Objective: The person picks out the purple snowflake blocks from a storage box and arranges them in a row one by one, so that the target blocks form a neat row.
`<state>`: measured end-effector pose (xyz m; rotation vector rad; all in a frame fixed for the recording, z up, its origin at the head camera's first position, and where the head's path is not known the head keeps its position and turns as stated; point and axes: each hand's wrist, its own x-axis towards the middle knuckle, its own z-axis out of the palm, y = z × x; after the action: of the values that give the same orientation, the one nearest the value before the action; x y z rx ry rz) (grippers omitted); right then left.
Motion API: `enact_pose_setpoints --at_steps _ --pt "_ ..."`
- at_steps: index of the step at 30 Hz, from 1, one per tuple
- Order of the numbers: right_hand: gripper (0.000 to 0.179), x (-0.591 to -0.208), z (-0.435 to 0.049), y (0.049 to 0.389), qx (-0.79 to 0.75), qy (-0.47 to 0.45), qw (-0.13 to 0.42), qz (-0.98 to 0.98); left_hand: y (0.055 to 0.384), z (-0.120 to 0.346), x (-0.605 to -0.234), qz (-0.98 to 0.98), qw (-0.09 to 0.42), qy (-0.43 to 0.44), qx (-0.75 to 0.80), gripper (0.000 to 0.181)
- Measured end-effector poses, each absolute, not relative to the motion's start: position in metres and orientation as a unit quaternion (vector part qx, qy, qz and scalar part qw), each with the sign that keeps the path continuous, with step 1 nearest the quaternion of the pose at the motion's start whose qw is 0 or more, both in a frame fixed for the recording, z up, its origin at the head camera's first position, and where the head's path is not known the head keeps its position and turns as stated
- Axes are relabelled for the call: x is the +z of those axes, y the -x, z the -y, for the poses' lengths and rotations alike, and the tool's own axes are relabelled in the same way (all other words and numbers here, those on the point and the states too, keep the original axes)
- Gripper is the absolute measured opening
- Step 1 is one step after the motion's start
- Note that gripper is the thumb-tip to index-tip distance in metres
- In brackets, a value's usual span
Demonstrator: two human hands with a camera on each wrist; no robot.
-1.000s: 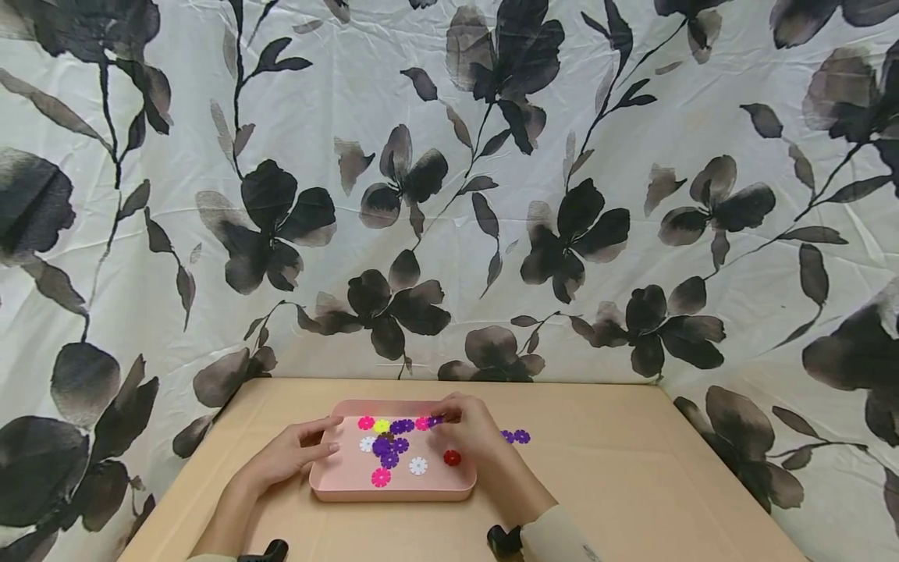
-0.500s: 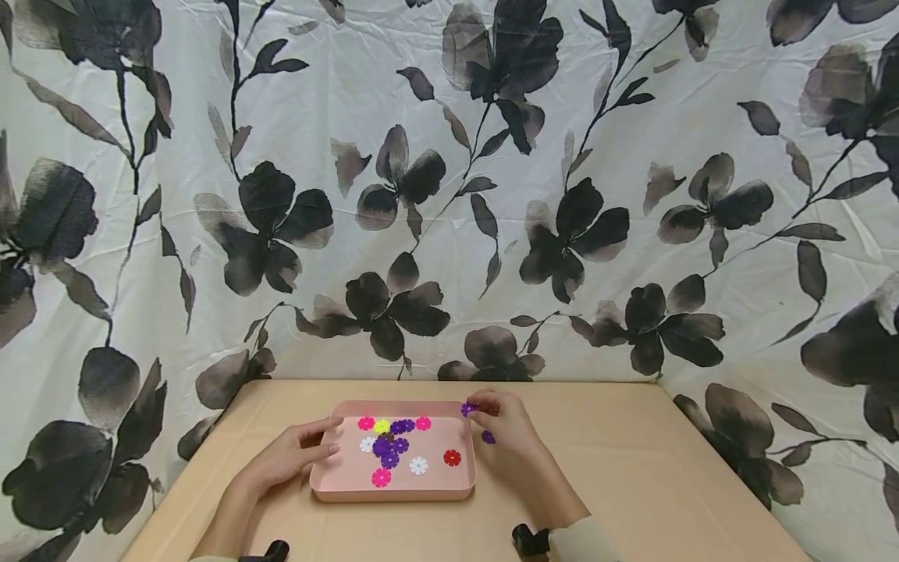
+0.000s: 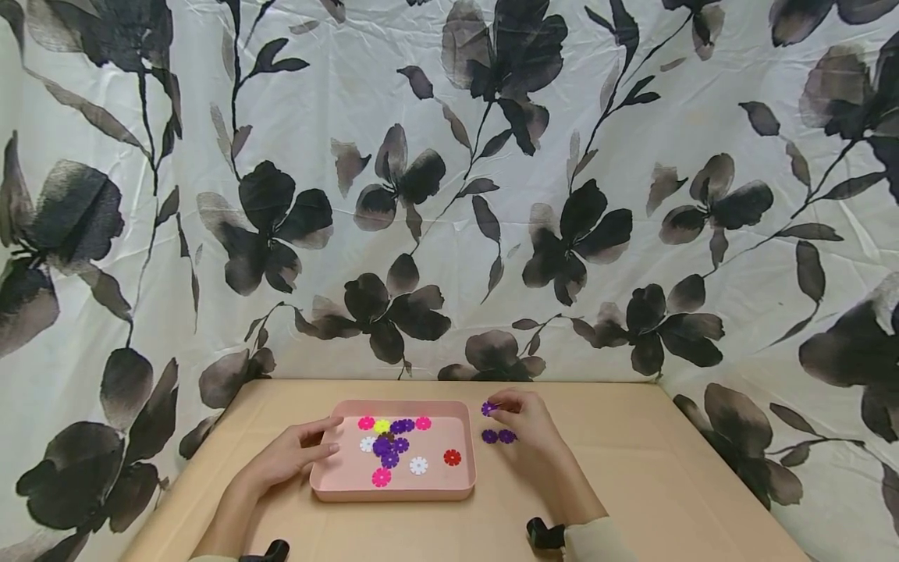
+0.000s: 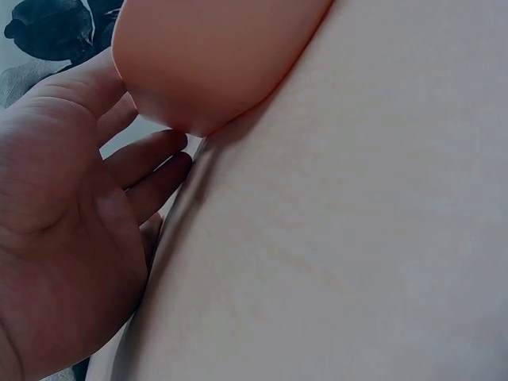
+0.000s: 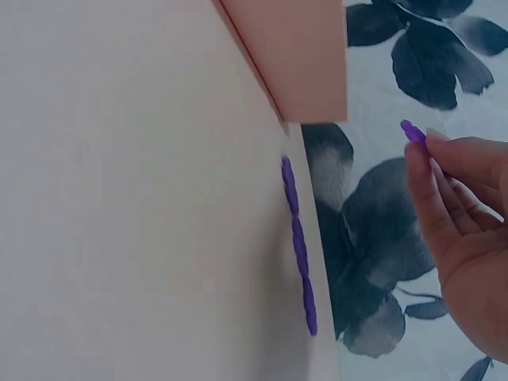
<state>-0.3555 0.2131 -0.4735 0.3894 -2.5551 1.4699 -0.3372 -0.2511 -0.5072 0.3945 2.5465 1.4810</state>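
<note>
My right hand point(image 3: 534, 429) pinches a purple flower-shaped piece point(image 3: 488, 408) between thumb and fingertips, above the table to the right of the pink tray point(image 3: 438, 487). Below that hand, purple flower pieces point(image 3: 489, 436) lie on the table; the right wrist view shows three purple pieces point(image 5: 299, 244) end to end in a row. Against the tray's left side rests my left hand point(image 3: 284, 457), its fingers loosely extended at the rim. Inside the tray are several flower pieces: purple point(image 3: 389, 460), pink point(image 3: 381, 477), white point(image 3: 418, 466), red point(image 3: 453, 457) and yellow point(image 3: 381, 426).
The tan table point(image 3: 632, 468) extends to the right of the tray and in front of it. A white cloth point(image 3: 492, 187) with dark printed flowers hangs behind the table. Black straps point(image 3: 545, 534) sit at both wrists.
My right hand has carried a purple flower piece from inside the tray, over its right rim, to above the purple pieces on the table. The left hand and tray have stayed put.
</note>
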Motion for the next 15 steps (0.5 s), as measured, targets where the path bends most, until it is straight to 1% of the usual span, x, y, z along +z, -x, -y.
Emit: enact_pose_setpoints --at_steps 15 --pt "0.018 -0.48 -0.252 0.357 0.497 -0.111 0.069 0.858 0.337 0.253 -0.508 -0.852 0.07 -0.15 0.497 0.058"
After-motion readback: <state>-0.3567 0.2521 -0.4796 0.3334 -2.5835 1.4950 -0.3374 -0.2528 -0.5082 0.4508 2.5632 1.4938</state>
